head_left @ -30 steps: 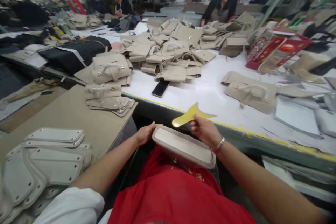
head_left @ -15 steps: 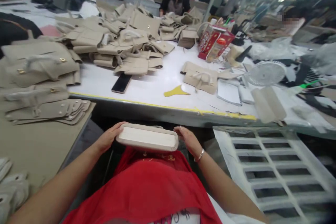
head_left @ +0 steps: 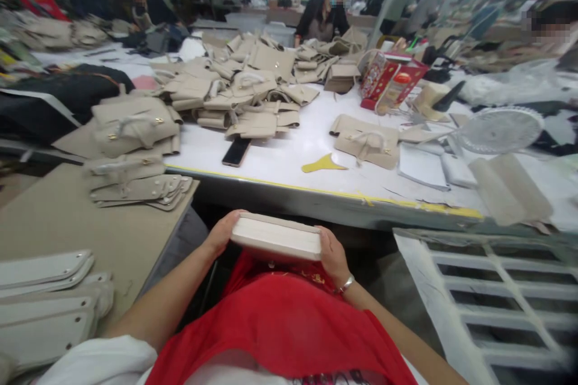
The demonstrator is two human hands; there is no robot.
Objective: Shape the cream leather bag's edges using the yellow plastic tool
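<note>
Room: workshop with long white bench running from 9 to 3 o'clock, people seated at its far side, faces blurred.
Held piece: beige padded panel, flat, over the red apron, just short of the bench's near edge.
Left hand: fingers curled round the panel's left end; thumb side hidden behind it.
Right hand: cupped against the panel's right end, fingertips out of sight under the edge; bracelet at the wrist.
At 12 o'clock: yellow curved tool lying on the bench, apart from both hands; phone at 11 o'clock.
Beyond: heap of beige bag parts, blurred.
At 8 o'clock: stacked pale panels, cut off by the frame.
At 4 o'clock: white slatted grid, partly cut off.
</note>
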